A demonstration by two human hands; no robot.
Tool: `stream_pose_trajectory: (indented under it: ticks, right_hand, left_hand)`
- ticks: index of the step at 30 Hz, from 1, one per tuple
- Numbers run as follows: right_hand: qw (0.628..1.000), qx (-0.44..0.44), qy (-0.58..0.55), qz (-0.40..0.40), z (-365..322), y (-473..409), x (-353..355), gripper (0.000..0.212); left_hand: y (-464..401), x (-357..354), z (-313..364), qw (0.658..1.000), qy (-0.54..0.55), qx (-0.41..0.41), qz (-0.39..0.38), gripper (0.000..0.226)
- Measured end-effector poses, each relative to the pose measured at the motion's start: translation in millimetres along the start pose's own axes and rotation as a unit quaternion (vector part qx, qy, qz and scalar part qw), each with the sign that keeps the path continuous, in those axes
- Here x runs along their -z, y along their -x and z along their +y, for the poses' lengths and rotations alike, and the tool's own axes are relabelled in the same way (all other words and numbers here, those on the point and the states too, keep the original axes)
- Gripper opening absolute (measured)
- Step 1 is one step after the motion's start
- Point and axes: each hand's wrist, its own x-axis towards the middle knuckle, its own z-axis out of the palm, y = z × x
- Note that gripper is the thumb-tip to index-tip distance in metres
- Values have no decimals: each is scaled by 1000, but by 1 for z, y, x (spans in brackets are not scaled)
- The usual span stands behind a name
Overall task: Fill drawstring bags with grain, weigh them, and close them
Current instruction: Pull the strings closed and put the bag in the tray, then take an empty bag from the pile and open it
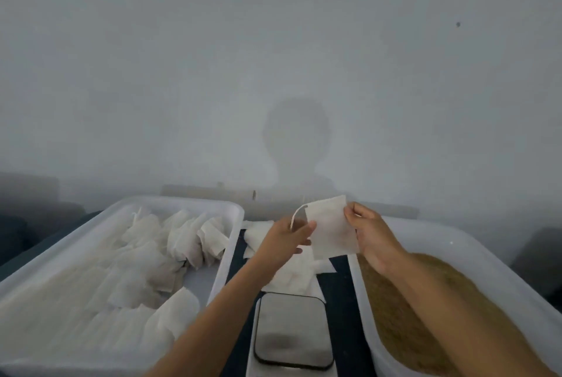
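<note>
Left white plastic tub (234,224): heaped white paper drawstring bags (170,243). Right white tub (474,243): brown grain (425,294). Both hands, left (286,240) and right (372,235), pinch one flat empty bag (330,229) in their fingers.

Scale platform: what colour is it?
Silvery grey metal with a dark rim, on the scale, seen in the head view.

I was at a plain packing bench: a bare grey wall (273,42), two white bins (225,255), a small scale (292,331) lower centre.

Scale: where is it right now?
In the head view the scale sits bottom centre on the dark table, between the bag tray and the grain tray, below both hands.
</note>
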Motion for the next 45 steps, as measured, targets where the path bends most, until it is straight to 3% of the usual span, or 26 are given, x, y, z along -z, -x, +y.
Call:
stream_pose_trajectory:
  ticks: [2,5,10,16,20,23,26,31,40,45]
  right_hand:
    - [999,-22,-28,23,3,10,27,22]
    - [997,-19,30,62,16,28,69,24]
    - [979,22,177,102,37,53,120,29]
    - [968,-19,246,54,52,66,139,29]
    - [934,9,325,151,64,63,137,14]
    - [957,-21,255,134,68,59,134,28]
    - [988,-86,110,71,66,58,130,46]
    - [992,-84,55,81,66,59,130,27]
    - [994,-83,56,54,63,61,130,36]
    - [995,-83,-9,48,64,62,132,25]
  left_hand:
    - [3,-27,5,998,57,-12,-17,16]
    - [5,-70,10,995,82,-16,-58,21]
    - [4,-130,16,981,161,61,-93,63]
    - [-6,-168,-6,986,66,21,-155,30]
    - [-14,-176,-17,992,-12,-2,-129,31]
    - [-16,-181,-20,993,-34,-14,-116,32]
    - [-12,-181,-20,983,72,15,-168,32]
    - [-12,-178,-19,978,102,39,-176,34]
    - [-9,-178,-15,976,125,41,-175,28]
    - [-8,-176,-14,974,124,19,-186,27]
